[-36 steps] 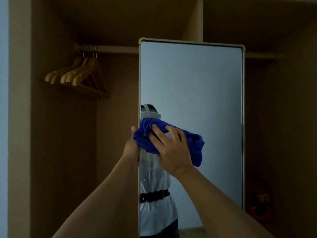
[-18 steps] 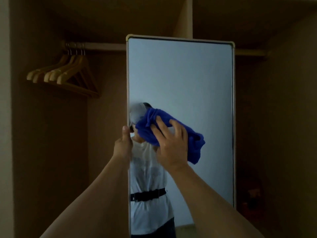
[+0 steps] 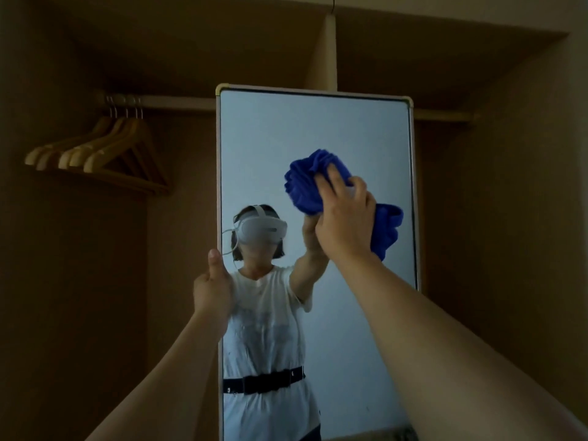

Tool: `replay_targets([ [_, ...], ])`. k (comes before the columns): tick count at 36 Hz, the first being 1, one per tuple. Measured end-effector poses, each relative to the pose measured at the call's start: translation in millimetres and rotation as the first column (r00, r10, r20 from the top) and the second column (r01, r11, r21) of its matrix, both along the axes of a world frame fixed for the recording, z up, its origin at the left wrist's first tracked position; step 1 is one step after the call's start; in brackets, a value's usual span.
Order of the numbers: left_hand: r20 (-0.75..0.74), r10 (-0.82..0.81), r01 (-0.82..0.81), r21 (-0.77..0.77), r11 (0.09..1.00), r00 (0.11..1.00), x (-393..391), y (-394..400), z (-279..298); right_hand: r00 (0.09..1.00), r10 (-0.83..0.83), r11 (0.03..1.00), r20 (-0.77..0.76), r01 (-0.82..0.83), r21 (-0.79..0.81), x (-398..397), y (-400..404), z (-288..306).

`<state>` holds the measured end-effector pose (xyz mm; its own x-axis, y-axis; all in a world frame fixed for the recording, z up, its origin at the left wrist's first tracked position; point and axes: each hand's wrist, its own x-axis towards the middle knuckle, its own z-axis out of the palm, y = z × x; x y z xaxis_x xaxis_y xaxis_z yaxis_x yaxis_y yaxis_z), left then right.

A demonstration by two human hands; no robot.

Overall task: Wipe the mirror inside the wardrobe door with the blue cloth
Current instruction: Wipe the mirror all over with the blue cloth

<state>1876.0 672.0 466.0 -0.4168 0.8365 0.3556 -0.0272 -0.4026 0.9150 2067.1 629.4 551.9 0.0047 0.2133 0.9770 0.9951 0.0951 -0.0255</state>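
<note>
A tall mirror point(image 3: 343, 132) in a pale frame stands upright in front of the open wardrobe. My right hand point(image 3: 345, 221) presses a bunched blue cloth point(image 3: 307, 183) against the glass in its upper right part, fingers curled into the folds; one end of the cloth hangs right of my wrist. My left hand point(image 3: 212, 286) grips the mirror's left edge at mid height, thumb up along the frame. The glass reflects a person in a white shirt with a headset.
Several wooden hangers point(image 3: 98, 154) hang from a rail point(image 3: 178, 101) at the upper left inside the wardrobe. A vertical divider point(image 3: 331, 52) rises behind the mirror's top. Dark wooden panels surround the mirror on both sides.
My right hand has carried the blue cloth up and to the right across the glass, uncovering the reflected head. My left hand keeps its hold on the mirror's left edge.
</note>
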Motion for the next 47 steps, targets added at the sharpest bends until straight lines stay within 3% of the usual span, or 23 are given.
replay_targets([
  [4,-0.002,0.037,-0.037,-0.003,0.999,0.999,3,-4,3,0.999,-0.048,0.999,0.011,0.048,0.010,3,-1,-12],
  [13,-0.019,0.066,-0.065,0.045,0.997,0.998,6,-14,2,0.997,-0.032,0.995,-0.070,0.038,0.088,-2,2,-114],
  [17,-0.001,0.064,-0.064,0.048,0.997,0.998,10,-18,2,0.999,-0.046,0.996,-0.029,0.049,0.080,12,1,-93],
  [24,0.019,0.048,-0.049,0.045,0.998,0.999,9,-16,1,0.973,-0.144,0.989,-0.178,0.137,-0.052,41,6,-18],
  [29,0.020,0.071,-0.071,0.031,0.997,0.997,8,-11,0,0.950,-0.194,0.980,-0.246,0.177,-0.090,60,5,5],
  [33,0.031,0.068,-0.069,0.032,0.997,0.997,8,-12,2,0.925,-0.168,0.985,-0.340,0.143,-0.098,60,6,-13],
  [38,0.029,0.051,-0.053,0.071,0.996,0.998,10,-17,1,0.814,-0.183,0.982,-0.551,0.131,-0.132,57,7,-66],
  [43,0.000,0.075,-0.074,0.063,0.995,0.997,11,-20,1,0.801,-0.212,0.973,-0.560,0.120,-0.196,55,3,-118],
  [47,0.015,0.068,-0.069,0.069,0.995,0.998,11,-17,-1,0.823,-0.217,0.972,-0.524,0.131,-0.197,65,2,-115],
])
